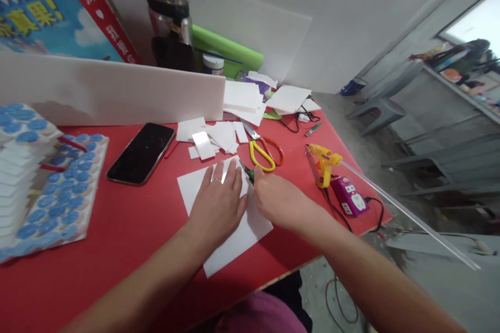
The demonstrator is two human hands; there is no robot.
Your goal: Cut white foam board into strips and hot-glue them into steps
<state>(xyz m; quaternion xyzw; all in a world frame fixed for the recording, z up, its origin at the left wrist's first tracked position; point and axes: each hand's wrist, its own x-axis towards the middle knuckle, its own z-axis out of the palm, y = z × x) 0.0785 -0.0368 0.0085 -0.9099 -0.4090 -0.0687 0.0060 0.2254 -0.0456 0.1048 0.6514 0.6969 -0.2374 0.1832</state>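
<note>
A white sheet (226, 250) lies at an angle on the red table. My left hand (221, 195), with a ring on one finger, rests flat on this sheet, its fingers stretched forward. Beside it my right hand (275, 195) is closed around a small green craft knife (248, 171), most of which the fingers hide. The knife's tip points to the sheet's far edge. Just beyond the right hand are scissors (262, 153) with yellow and orange handles. White cut pieces (219, 137) lie in a loose heap past the left fingertips.
To the left are a black phone (141, 153) and a white model (74, 197) with blue discs. A white board (117, 91) and a steel flask (167, 15) stand behind. Rightward, a yellow glue gun (325, 161) with a long clear stick is near a purple power socket (350, 197).
</note>
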